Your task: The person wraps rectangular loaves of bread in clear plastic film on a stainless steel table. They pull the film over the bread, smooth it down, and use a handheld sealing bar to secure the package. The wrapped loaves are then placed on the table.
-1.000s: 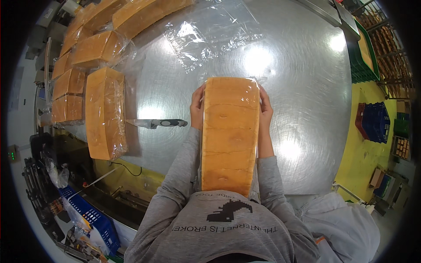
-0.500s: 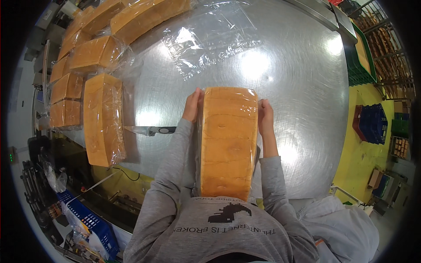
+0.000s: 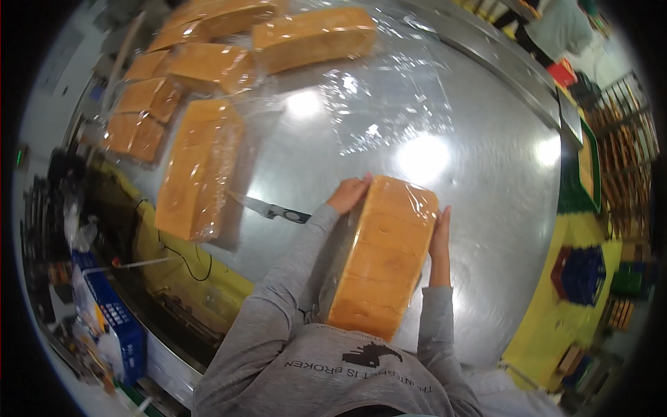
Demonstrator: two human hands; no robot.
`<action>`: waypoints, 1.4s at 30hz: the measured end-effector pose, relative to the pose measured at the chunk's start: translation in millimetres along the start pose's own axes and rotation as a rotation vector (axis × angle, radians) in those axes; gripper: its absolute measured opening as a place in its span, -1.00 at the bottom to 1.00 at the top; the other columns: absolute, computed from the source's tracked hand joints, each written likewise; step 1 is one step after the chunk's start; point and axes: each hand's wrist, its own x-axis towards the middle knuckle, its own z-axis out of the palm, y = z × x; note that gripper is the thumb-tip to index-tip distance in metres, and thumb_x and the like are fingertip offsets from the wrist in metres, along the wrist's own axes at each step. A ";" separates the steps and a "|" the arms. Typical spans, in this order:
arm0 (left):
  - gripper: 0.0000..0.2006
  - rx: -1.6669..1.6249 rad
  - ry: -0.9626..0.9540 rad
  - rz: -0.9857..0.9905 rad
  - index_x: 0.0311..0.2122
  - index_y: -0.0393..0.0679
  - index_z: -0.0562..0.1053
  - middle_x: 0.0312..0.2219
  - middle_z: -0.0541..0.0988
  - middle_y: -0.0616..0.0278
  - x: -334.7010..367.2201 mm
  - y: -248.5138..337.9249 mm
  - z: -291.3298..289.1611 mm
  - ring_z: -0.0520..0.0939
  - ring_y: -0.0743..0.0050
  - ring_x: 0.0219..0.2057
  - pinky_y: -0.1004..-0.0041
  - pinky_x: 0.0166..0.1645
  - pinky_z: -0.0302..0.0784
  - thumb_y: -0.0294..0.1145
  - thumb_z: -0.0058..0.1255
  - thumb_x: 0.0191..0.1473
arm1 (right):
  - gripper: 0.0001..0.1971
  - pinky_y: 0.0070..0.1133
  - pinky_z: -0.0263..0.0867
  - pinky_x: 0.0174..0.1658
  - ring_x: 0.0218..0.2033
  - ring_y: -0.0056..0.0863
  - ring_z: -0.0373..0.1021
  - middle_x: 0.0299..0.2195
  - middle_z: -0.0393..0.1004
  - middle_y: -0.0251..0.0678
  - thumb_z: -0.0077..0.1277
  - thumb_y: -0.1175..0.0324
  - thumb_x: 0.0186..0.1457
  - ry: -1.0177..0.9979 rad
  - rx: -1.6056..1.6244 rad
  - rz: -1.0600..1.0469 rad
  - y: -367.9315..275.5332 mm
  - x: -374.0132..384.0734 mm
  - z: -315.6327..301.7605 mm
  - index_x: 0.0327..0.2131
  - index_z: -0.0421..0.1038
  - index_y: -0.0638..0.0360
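A long golden loaf of bread [image 3: 386, 254] in clear plastic wrap lies lengthwise on the metal table, its near end against my shirt. My left hand [image 3: 349, 194] grips its far left edge, fingers curled at the wrap. On the opposite side, my right hand [image 3: 440, 235] presses against the loaf near its far right corner, fingers mostly straight and close together. Just left of my left forearm lies a knife [image 3: 276, 210] with a dark handle, its blade toward another wrapped loaf [image 3: 198, 167].
Several more wrapped loaves [image 3: 212, 66] crowd the table's far left. Flat clear plastic bags [image 3: 389, 97] lie beyond my hands. A raised metal ledge [image 3: 500, 73] borders the far right. Blue crates [image 3: 582, 274] stand on the yellow floor, and another person [image 3: 556, 31] is at the upper right.
My view has turned, so the table and loaves appear tilted clockwise and another person now shows at the upper right. Both hands remain on the loaf.
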 end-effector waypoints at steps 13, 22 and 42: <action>-0.11 -0.089 -0.287 -0.230 0.07 -0.45 -0.07 0.02 0.09 -0.22 -332.1 -76.0 10.7 0.16 0.13 0.07 0.33 0.12 0.07 0.17 -0.09 -0.08 | -0.26 -0.49 0.06 0.06 -0.04 -0.41 0.20 -0.10 0.29 -0.23 -0.61 -0.24 0.07 -0.176 -0.170 0.071 -48.7 27.4 -15.5 -0.03 0.16 0.28; -0.68 -0.074 -0.074 -0.174 -0.34 -0.30 0.41 -0.46 0.50 0.00 -321.4 -95.5 49.4 0.52 0.28 -0.37 0.37 -0.24 0.39 -0.21 -0.08 -0.07 | -0.34 -0.45 0.14 0.00 -0.04 -0.38 0.21 -0.03 0.24 -0.20 -0.47 -0.16 0.10 -0.138 0.002 0.197 -58.7 -24.2 75.2 -0.01 0.17 0.27; -0.82 0.810 0.090 0.108 -0.45 -0.02 0.43 -0.41 0.43 0.33 -324.1 -43.2 -15.7 0.37 0.21 -0.28 0.24 -0.19 0.16 -0.30 0.04 -0.28 | -0.40 -0.51 0.21 -0.09 -0.12 -0.46 0.28 -0.16 0.36 -0.27 -0.41 -0.15 0.09 0.192 0.099 0.085 -22.4 -13.1 4.9 -0.09 0.25 0.21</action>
